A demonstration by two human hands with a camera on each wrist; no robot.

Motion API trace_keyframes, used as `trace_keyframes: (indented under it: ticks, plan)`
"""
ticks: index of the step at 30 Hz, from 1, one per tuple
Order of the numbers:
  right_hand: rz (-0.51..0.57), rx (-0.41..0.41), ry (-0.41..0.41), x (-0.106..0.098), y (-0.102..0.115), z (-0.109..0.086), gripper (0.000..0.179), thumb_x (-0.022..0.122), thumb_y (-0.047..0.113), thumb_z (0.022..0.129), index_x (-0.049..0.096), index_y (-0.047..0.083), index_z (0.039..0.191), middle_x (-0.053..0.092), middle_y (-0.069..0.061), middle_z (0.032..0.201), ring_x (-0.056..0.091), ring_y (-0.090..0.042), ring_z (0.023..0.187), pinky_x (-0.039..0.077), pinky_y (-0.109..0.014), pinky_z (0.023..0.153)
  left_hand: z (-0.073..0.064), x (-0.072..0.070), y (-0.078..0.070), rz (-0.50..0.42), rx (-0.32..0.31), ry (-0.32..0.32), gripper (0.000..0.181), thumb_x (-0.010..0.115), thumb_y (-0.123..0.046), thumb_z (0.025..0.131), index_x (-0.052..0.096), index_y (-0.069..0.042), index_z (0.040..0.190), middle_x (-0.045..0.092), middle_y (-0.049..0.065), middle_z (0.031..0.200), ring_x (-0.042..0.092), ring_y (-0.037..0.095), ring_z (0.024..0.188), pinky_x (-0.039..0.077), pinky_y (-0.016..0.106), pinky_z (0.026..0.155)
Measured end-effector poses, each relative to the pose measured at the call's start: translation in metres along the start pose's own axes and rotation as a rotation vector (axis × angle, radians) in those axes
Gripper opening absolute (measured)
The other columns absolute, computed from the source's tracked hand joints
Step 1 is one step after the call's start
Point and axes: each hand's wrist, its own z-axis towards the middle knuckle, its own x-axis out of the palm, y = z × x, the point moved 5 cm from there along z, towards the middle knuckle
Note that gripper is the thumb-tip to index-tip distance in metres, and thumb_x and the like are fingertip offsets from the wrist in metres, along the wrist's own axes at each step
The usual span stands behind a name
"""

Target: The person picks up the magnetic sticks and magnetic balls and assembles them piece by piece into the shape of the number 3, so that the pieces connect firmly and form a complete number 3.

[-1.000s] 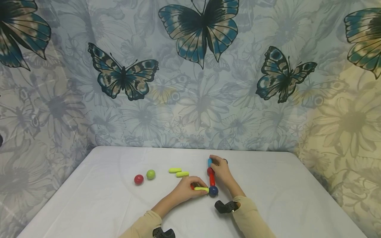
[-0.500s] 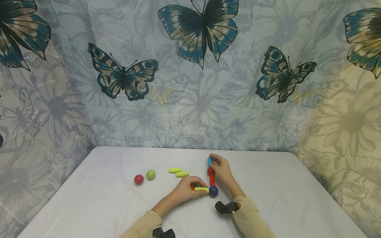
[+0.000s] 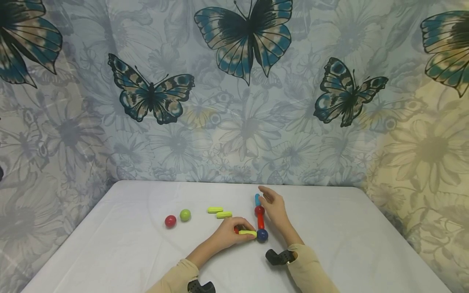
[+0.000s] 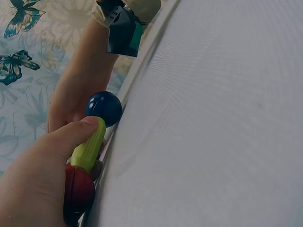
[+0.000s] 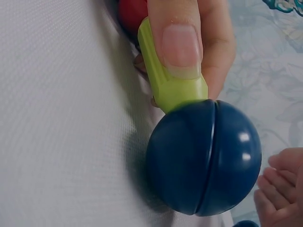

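My left hand (image 3: pixel 229 234) pinches a lime-yellow stick (image 3: pixel 247 232) between thumb and fingers. One end of the stick meets a dark blue ball (image 3: pixel 262 235); a red ball (image 4: pixel 79 189) is at its other end, mostly covered by the hand in the head view. From the blue ball a red stick (image 3: pixel 261 221) runs away from me to another red ball (image 3: pixel 259 210), followed by a light blue stick (image 3: pixel 257 199). My right hand (image 3: pixel 275 206) is beside that light blue stick, index finger extended past its far end and nothing gripped.
Left on the white table (image 3: pixel 121 244) lie a loose red ball (image 3: pixel 170 221) and a green ball (image 3: pixel 185 215). Two lime-yellow sticks (image 3: pixel 215 210) lie near the middle. Part of a dark blue ball (image 5: pixel 246 223) shows below the right hand in its wrist view. Butterfly-patterned cloth hangs behind.
My right hand's fingers have loosened from the light blue stick and shifted slightly away from me and to the right. The left hand keeps its pinch.
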Motion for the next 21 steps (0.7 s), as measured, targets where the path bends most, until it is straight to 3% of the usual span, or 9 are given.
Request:
trace_keyframes:
  ticks: [3, 8, 14, 21]
  plan:
    - [-0.007, -0.04, -0.05, -0.005, 0.004, -0.001, 0.036, 0.06, 0.001, 0.094, 0.058, -0.002, 0.13, 0.059, -0.02, 0.136, 0.05, -0.033, 0.134, 0.04, -0.038, 0.112, 0.0, 0.0, -0.001, -0.006, -0.004, 0.005, 0.014, 0.077, -0.013, 0.082, 0.074, -0.01, 0.095, 0.075, 0.006, 0.093, 0.059, 0.005, 0.08, 0.048, 0.018, 0.073]
    - [-0.048, -0.044, -0.161, -0.014, 0.003, -0.001, 0.035, 0.061, 0.005, 0.094, 0.059, 0.001, 0.13, 0.058, -0.018, 0.138, 0.047, -0.031, 0.137, 0.037, -0.041, 0.115, 0.002, 0.001, 0.008, 0.005, -0.012, 0.009, 0.014, 0.078, -0.022, 0.083, 0.075, -0.019, 0.096, 0.075, -0.001, 0.094, 0.059, 0.003, 0.081, 0.048, 0.018, 0.074]
    - [-0.089, 0.031, -0.239, -0.022, -0.006, -0.003, 0.041, 0.057, 0.001, 0.094, 0.053, -0.002, 0.135, 0.049, -0.022, 0.145, 0.04, -0.036, 0.141, 0.032, -0.047, 0.118, 0.004, 0.0, 0.015, -0.011, -0.009, 0.023, 0.015, 0.078, -0.031, 0.082, 0.074, -0.024, 0.095, 0.075, -0.005, 0.093, 0.06, 0.002, 0.082, 0.048, 0.018, 0.075]
    - [-0.12, 0.141, -0.227, -0.025, -0.019, -0.005, 0.047, 0.054, -0.001, 0.091, 0.049, -0.005, 0.137, 0.045, -0.027, 0.146, 0.037, -0.041, 0.14, 0.034, -0.049, 0.116, 0.004, 0.001, 0.016, -0.003, -0.013, 0.021, 0.015, 0.078, -0.03, 0.082, 0.074, -0.024, 0.095, 0.075, -0.005, 0.093, 0.059, 0.002, 0.081, 0.048, 0.017, 0.074]
